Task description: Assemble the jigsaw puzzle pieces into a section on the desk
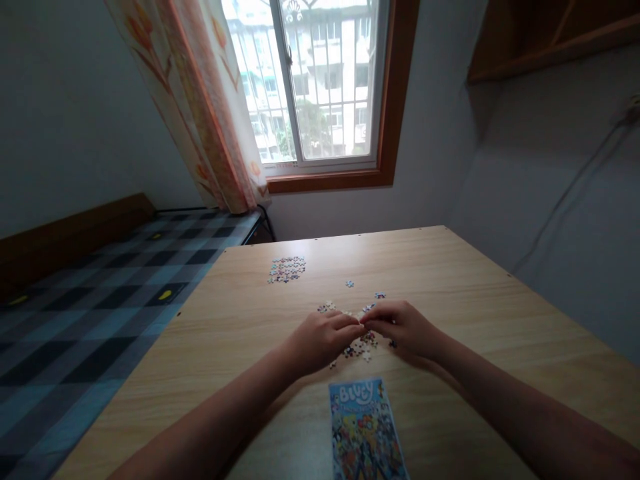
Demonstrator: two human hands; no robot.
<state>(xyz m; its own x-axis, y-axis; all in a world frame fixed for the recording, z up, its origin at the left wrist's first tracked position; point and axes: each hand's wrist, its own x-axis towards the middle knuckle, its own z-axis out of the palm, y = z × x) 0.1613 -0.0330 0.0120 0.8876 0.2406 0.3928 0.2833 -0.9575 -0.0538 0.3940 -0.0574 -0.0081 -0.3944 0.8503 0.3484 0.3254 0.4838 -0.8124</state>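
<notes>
My left hand [327, 339] and my right hand [404, 328] meet at the fingertips above a loose pile of jigsaw puzzle pieces [367, 356]. The right thumb and forefinger pinch a small pale bit, apparently a puzzle piece. Fingers of the left hand are pressed together against the same spot, and its thumb is hidden. Some pieces lie face up with colours, others show a plain pale side. Beyond the hands, two single pieces [350, 284] [381, 295] lie apart. Farther back at the left is a block of joined-looking pieces [287, 269] in rows.
A colourful "Bluey" picture sheet or box [367, 427] lies near me on the wooden table [225, 313]. Left of the table stands a bed with a checked cover [150, 267]. A window [330, 87] with a flowered curtain [200, 100] is behind; a wooden shelf [560, 60] hangs upper right.
</notes>
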